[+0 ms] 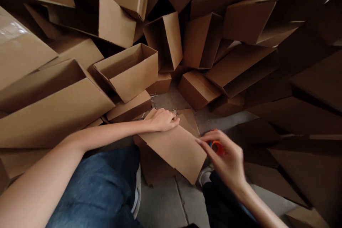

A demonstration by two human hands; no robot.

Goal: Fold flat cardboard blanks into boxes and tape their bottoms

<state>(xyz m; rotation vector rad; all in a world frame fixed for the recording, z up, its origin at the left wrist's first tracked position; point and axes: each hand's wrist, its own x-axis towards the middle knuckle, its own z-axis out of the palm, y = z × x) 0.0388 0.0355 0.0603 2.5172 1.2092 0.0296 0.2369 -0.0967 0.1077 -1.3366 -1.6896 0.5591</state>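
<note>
A brown cardboard box (173,146) with a broad flat panel facing up stands on the floor between my legs. My left hand (163,119) lies palm down on the panel's far left part, its fingers loosely bent toward the far edge. At the panel's right edge, the thumb and forefinger of my right hand (227,155) come together in a pinch. Behind those fingers shows an orange round thing (219,147) with a bit of blue; its kind is unclear, and my hand partly hides it.
Open cardboard boxes are heaped all around, including a long one (53,114) at the left, a smaller one (135,74) ahead and a tilted one (240,67) at the right. Grey floor (171,199) shows between my shoes.
</note>
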